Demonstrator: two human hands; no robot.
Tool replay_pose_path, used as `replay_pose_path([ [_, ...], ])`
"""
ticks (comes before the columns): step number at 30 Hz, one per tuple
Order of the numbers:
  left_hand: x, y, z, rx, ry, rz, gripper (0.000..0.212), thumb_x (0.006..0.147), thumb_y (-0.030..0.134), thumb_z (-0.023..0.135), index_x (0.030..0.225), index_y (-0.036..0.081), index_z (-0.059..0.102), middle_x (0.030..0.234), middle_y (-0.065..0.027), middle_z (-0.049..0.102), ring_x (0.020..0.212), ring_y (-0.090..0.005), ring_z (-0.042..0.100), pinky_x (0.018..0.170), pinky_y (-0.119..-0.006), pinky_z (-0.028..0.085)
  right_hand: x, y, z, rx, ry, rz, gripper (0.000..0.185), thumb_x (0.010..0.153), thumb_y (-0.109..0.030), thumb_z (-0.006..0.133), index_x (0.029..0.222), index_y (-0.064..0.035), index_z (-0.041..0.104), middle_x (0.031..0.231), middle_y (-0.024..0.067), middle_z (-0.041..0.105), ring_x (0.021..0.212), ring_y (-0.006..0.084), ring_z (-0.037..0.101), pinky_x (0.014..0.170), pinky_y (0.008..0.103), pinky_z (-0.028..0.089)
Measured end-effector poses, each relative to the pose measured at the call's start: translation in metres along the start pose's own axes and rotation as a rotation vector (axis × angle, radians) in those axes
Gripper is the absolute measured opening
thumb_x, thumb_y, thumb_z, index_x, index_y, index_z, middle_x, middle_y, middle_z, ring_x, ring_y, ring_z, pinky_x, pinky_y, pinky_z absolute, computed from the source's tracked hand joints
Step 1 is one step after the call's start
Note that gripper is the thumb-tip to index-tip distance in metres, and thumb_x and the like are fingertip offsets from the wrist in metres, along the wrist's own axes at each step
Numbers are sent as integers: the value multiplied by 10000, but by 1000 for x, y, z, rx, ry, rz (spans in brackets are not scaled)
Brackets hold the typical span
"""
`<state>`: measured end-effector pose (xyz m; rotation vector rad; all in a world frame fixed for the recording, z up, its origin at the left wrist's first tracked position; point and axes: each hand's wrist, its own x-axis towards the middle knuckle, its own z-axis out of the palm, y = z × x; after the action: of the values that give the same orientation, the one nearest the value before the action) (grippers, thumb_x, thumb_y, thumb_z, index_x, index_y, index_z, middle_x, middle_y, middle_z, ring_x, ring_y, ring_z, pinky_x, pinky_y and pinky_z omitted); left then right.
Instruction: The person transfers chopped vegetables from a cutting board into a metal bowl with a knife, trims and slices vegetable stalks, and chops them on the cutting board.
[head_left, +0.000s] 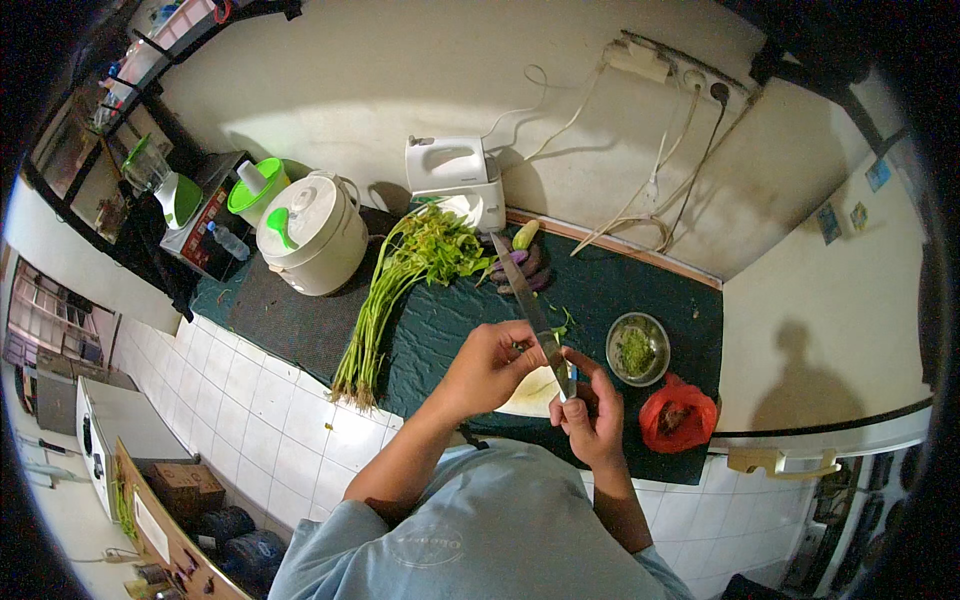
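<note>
My right hand (592, 412) grips a long kitchen knife (530, 304) near its lower end, the blade tilted up toward the wall. My left hand (499, 367) is raised beside the blade, its thumb and fingers close to the metal; whether it pinches something small cannot be told. Beneath the hands lies a white cutting board (529, 394), partly covered. A steel bowl (637, 349) with chopped greens stands to the right, and an open red plastic bag (679, 417) sits below it. Long-stemmed leafy greens (386, 300) lie to the left, with eggplants (534, 262) behind the blade.
A white rice cooker (313, 236) stands at the left on a dark mat (300, 322). A white hand mixer on its stand (455, 180) is by the wall. Cords (637, 221) hang from a power strip (679, 71) at the back right. Cardboard boxes (186, 487) stand lower left.
</note>
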<state>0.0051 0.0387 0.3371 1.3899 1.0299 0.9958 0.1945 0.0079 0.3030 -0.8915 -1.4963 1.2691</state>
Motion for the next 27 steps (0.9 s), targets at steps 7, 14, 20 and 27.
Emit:
replay_pose_path([
  [7, 4, -7, 3, -36, 40, 114, 149, 923, 51, 572, 1048, 47, 654, 712, 46, 582, 579, -28, 476, 489, -222, 378, 1, -1, -2, -8, -26, 35, 511, 934, -252, 585, 1361, -10, 441, 680, 25, 593, 594, 87, 546, 593, 241, 451],
  [14, 2, 8, 1, -32, 0, -15, 120, 921, 79, 603, 1002, 17, 666, 766, -1, 626, 646, -41, 517, 533, -234, 431, 3, 7, 2, 0, -4, 2, 701, 913, -481, 590, 1365, 19, 398, 643, -1, 548, 536, 52, 485, 481, 188, 332],
  [20, 1, 10, 2, 57, 48, -11, 126, 910, 98, 637, 896, -22, 671, 747, -51, 639, 681, -47, 538, 544, -253, 450, 3, 4, 3, 27, -25, 17, 661, 934, -434, 576, 1383, 10, 380, 632, -2, 537, 524, 50, 473, 466, 191, 328],
  [27, 2, 8, 2, 318, 107, 103, 98, 842, 108, 676, 833, 10, 678, 698, -124, 608, 571, -219, 556, 541, -325, 428, 3, 13, 7, 109, -9, 72, 489, 972, -284, 525, 1364, -11, 420, 620, -3, 529, 495, 42, 452, 433, 181, 315],
])
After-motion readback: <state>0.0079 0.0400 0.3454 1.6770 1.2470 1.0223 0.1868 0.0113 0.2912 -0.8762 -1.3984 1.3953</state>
